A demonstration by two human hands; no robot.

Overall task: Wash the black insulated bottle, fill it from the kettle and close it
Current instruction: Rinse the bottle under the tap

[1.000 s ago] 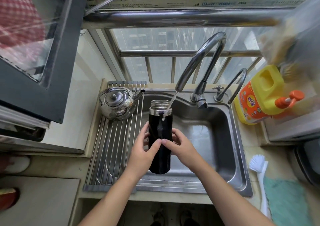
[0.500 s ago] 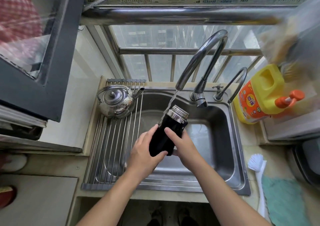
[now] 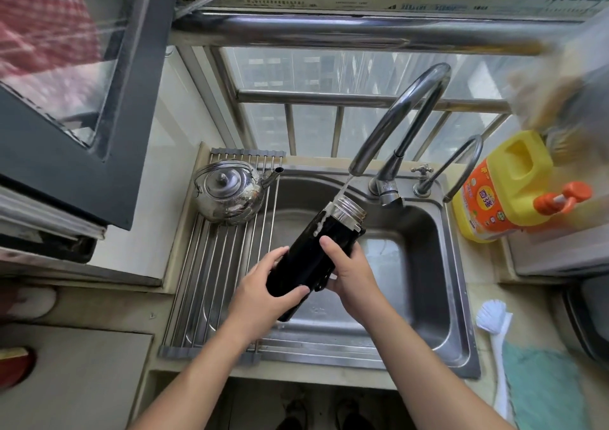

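A black bottle (image 3: 309, 258) with a silver neck occupies the centre. At right stands a yellow-and-orange detergent jug (image 3: 504, 189). A red-and-white checked cloth (image 3: 43, 24) fills the upper left.

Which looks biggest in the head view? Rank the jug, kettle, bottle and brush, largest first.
1. Jug: clearly largest.
2-3. Bottle and kettle: about alike. The bottle is longer but slimmer, partly hidden and nearer the camera, so I won't rank them.
4. Brush: smallest.

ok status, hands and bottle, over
Left hand and right hand both grip black bottle. Bottle tilted over sink, lid off, tap stream on its steel neck. Kettle on rack, untouched; nothing between it and bottle.
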